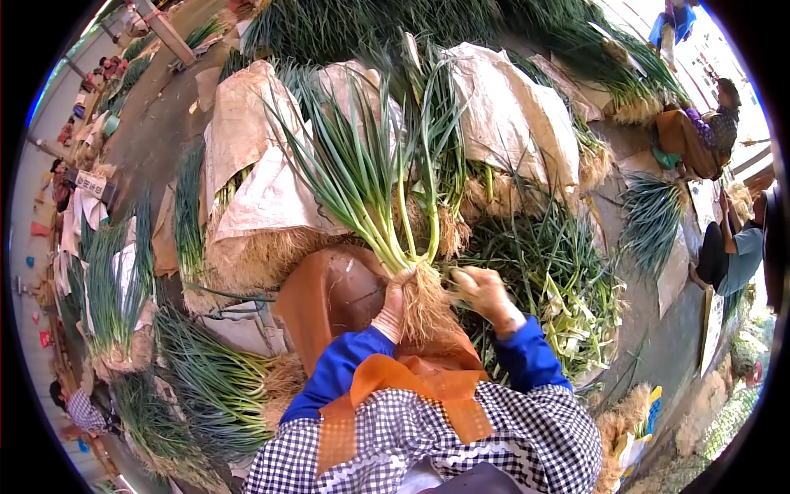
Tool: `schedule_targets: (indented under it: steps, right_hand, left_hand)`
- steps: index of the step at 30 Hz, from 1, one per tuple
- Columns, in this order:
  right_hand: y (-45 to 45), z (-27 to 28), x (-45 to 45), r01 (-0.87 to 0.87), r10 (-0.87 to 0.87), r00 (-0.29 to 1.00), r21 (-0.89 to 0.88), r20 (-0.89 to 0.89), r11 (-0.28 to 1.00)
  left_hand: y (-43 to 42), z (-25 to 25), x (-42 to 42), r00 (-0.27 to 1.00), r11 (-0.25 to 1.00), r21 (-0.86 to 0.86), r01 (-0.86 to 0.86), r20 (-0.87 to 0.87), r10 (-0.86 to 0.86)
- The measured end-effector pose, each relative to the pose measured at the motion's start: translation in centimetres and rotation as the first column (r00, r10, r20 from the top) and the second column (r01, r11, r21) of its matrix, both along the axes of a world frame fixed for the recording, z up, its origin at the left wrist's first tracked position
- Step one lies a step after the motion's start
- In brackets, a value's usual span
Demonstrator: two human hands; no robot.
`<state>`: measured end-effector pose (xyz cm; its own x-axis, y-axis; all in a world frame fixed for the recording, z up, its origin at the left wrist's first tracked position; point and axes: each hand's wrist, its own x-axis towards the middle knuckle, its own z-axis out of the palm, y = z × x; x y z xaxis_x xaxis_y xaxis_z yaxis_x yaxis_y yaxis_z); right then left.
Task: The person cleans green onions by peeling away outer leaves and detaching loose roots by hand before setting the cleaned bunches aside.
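Note:
A small bunch of green onions [385,239] stands up in front of me, its green leaves fanning away and its pale, stringy roots hanging toward my lap. My left hand [392,309] is wrapped round the bunch at its root end. Just right of the roots is my right hand [487,296], with its fingers curled closed; whether anything is in them I cannot make out. Beneath the bunch an orange-brown apron [317,288] covers my lap. Loose leaves and peeled strips lie in a heap [551,272] beside my right hand.
Pale sacks [514,115] cover onion bundles ahead of me, beside another sack [255,140]. More green onions [218,379] lie at my left. A large leafy pile [370,25] fills the far side. At the right, a person [712,132] sits near other bundles [654,218].

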<state>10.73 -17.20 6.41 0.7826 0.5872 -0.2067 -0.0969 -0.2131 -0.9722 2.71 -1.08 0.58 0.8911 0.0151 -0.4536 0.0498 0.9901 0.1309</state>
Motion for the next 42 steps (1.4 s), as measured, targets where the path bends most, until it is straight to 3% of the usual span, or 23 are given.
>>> schedule_targets:
  steps: [1, 3, 4, 5, 6, 7, 8, 9, 10, 11, 13, 15, 17, 19, 21, 23, 24, 27, 30, 31, 34, 37, 42]
  right_hand:
    - [-1.5, 1.3, 0.2, 0.089, -0.065, 0.969, 0.089, -0.239, 0.992]
    - [-6.1, -1.9, 3.6, 0.018, -0.058, 0.992, -0.321, -0.114, 0.947]
    - [-8.0, -4.2, 5.1, 0.032, 0.339, 0.852, -0.687, 0.398, 0.726]
    - [-8.9, -5.3, 5.4, 0.172, 0.487, 0.822, -0.943, 0.296, 0.283]
    - [-6.9, -2.6, 5.6, 0.047, 0.496, 0.864, -0.996, 0.081, 0.080]
    - [-7.2, -6.0, 5.1, 0.211, 0.370, 0.773, -0.759, 0.515, 0.616]
    - [-4.8, -4.6, 4.6, 0.098, 0.217, 0.851, -0.549, 0.479, 0.830]
    - [-2.1, -4.8, 4.1, 0.048, 0.083, 0.930, -0.342, 0.358, 0.938]
    - [-0.2, -4.2, 4.1, -0.107, 0.108, 0.991, 0.016, -0.083, 0.994]
    - [1.7, -1.8, 3.8, -0.157, 0.204, 0.926, 0.167, -0.319, 0.973]
    - [4.8, -3.1, 3.7, -0.239, 0.338, 0.925, 0.422, -0.177, 0.875]
    - [5.4, -1.1, 3.9, -0.282, 0.344, 0.907, 0.254, -0.242, 0.925]
    - [6.5, 0.2, 3.3, -0.076, 0.161, 0.959, 0.338, -0.232, 0.938]
    - [6.3, 3.1, 3.5, -0.136, 0.133, 0.990, 0.092, 0.039, 0.986]
    - [6.4, 4.0, 3.3, -0.184, 0.182, 0.981, 0.015, 0.067, 0.983]
    - [6.7, 4.7, 3.2, -0.279, 0.313, 0.902, 0.150, -0.299, 0.948]
    - [6.7, 3.2, 3.6, -0.338, 0.369, 0.884, 0.151, -0.288, 0.929]
    - [7.5, -2.2, 2.6, -0.125, 0.117, 0.984, -0.049, -0.135, 0.991]
    - [8.2, -8.2, 1.1, 0.226, -0.154, 0.928, 0.183, -0.340, 0.957]
    - [8.0, -3.2, -0.3, 0.432, -0.101, 0.705, 0.311, -0.702, 0.847]
    - [8.4, -5.2, -1.1, 0.516, -0.011, 0.525, 0.309, -0.851, 0.799]
    - [7.9, -4.8, -0.8, 0.415, -0.050, 0.717, 0.369, -0.695, 0.831]
    - [7.3, -6.0, 0.0, 0.184, 0.172, 0.774, 0.477, -0.609, 0.860]
  left_hand:
    - [0.1, -0.1, 0.1, 0.998, 0.999, 0.026, 0.035, 0.048, -0.036]
    - [-0.2, 1.6, 0.0, 0.998, 0.997, 0.030, 0.069, 0.013, -0.069]
    - [-0.3, 2.8, -0.1, 0.993, 0.991, 0.079, 0.105, -0.054, -0.101]
    - [-0.4, 4.1, -0.3, 0.983, 0.980, 0.126, 0.154, -0.115, -0.140]
    - [-0.5, 3.8, -0.5, 0.984, 0.985, 0.085, 0.150, -0.114, -0.140]
    - [-0.5, 3.4, -0.5, 0.984, 0.988, 0.044, 0.151, -0.099, -0.146]
    - [-0.5, 3.4, 0.1, 0.987, 0.985, 0.070, 0.159, -0.045, -0.156]
    - [-0.4, 3.3, -0.1, 0.987, 0.982, 0.092, 0.162, -0.009, -0.162]
    - [-0.5, 2.5, -0.2, 0.988, 0.985, 0.092, 0.149, 0.020, -0.152]
    - [-0.2, 1.2, -0.1, 0.990, 0.987, 0.097, 0.127, 0.046, -0.132]
    - [0.4, 0.5, -0.3, 0.983, 0.972, 0.195, 0.134, 0.097, -0.155]
    - [-0.2, 5.2, -0.7, 0.998, 0.977, 0.202, 0.065, 0.008, -0.069]
    - [0.9, 7.5, -2.1, 0.984, 0.975, 0.132, 0.178, -0.034, -0.175]
    - [1.7, 6.4, -2.7, 0.982, 0.960, 0.207, 0.189, -0.013, -0.191]
    - [1.7, 5.4, -2.5, 0.979, 0.955, 0.222, 0.197, 0.012, -0.205]
    - [0.8, 4.8, -2.2, 0.984, 0.975, 0.138, 0.172, 0.028, -0.177]
    - [0.3, 4.7, -1.8, 0.989, 0.976, 0.163, 0.145, -0.014, -0.145]
    - [-0.1, 4.4, -2.0, 0.991, 0.991, 0.026, 0.133, -0.032, -0.133]
    - [0.1, 2.9, -2.2, 0.978, 0.972, 0.126, 0.199, -0.088, -0.189]
    - [-0.7, 5.1, -2.1, 0.983, 0.982, 0.123, 0.144, -0.135, -0.127]
    - [-0.5, 2.7, -1.6, 1.000, 1.000, 0.012, 0.025, -0.014, -0.025]
    - [-0.2, 1.6, -1.6, 0.999, 0.999, -0.051, -0.018, -0.028, 0.016]
    - [0.1, 1.2, -1.6, 1.000, 0.999, -0.054, 0.001, -0.008, -0.001]
